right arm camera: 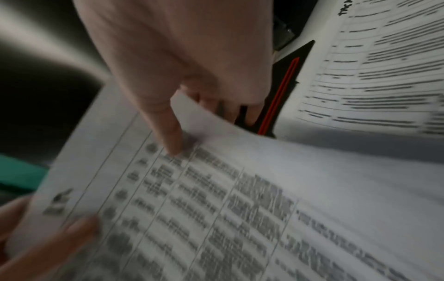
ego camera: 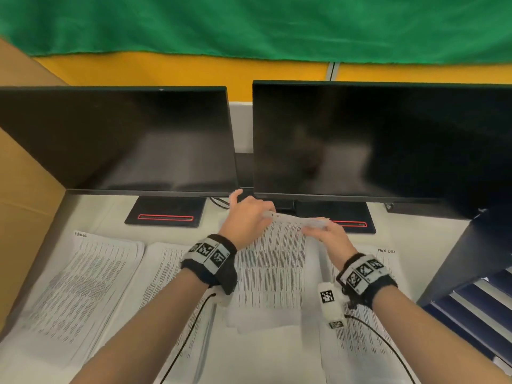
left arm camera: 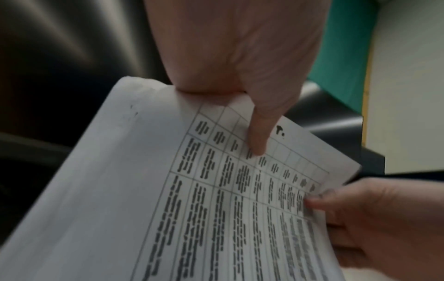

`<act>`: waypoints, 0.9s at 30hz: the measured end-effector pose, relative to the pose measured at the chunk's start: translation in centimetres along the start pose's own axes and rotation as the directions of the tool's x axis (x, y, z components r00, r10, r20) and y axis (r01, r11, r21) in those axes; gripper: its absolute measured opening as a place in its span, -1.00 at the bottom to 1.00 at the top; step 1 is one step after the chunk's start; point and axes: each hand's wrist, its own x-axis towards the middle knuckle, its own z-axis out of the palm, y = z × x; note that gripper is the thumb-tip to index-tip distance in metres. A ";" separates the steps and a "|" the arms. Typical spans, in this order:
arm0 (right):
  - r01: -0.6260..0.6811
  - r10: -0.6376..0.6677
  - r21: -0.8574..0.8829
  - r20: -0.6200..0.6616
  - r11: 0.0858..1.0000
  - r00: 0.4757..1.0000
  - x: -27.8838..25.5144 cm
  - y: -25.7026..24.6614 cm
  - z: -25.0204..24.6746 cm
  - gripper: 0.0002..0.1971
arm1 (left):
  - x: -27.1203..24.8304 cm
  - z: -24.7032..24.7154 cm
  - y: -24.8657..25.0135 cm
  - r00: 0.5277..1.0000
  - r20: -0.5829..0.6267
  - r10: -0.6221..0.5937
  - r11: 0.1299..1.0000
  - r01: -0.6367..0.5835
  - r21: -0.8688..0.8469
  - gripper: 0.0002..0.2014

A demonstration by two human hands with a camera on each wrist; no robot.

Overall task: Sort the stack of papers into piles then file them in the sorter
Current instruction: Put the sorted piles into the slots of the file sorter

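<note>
Here the left hand and right hand each pinch the far edge of a sheet, lifted off the middle pile, just near the monitors. Piles lie left and right on the desk; the sorter stands right. The sheet bears a printed table.

wrists: my bare forearms end in dark fuzzy bands with black-and-white square markers
camera: white pod under my right wrist
cables: thin black leads
</note>
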 end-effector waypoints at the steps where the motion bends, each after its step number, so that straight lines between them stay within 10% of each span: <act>1: 0.003 -0.005 0.060 0.032 0.998 0.999 0.2 -0.6 0.0 -0.69 | -0.1 -1.1 -0.1 0.999 -0.033 0.006 1.000 -0.006 -0.014 -0.88; 5: -0.003 -0.023 0.245 0.102 0.970 0.994 -0.2 -3.1 0.0 -0.72 | -0.4 -3.4 -2.8 0.899 -0.436 -0.047 0.997 0.070 0.037 -0.73; 8: -0.003 -0.017 0.330 0.057 0.944 0.998 -0.2 -4.3 -0.3 -0.68 | -1.2 -3.7 -4.6 0.740 -0.507 -0.441 0.871 0.217 -0.440 -0.26; 11: -0.025 0.015 0.393 0.028 0.919 0.999 -0.4 -5.4 0.3 -0.69 | -1.6 -2.5 -4.3 0.769 -0.050 -0.638 0.514 0.377 -0.771 -0.19; 13: -0.028 0.026 0.429 0.010 0.903 1.000 -0.7 -6.1 1.0 -0.71 | -1.5 -1.6 -3.9 0.775 0.071 -0.628 0.448 0.435 -0.781 -0.33; 21: 0.091 -0.084 0.433 -0.034 0.897 0.996 -2.1 -8.0 3.0 -0.69 | -1.1 -1.2 -0.4 0.781 -0.227 -0.581 0.534 0.156 -0.831 -0.86; 27: 0.141 -0.092 0.289 -0.176 0.947 0.980 -1.8 -6.6 4.3 -0.64 | -2.2 1.3 0.2 0.782 -0.263 -0.565 0.496 0.067 -0.866 -0.84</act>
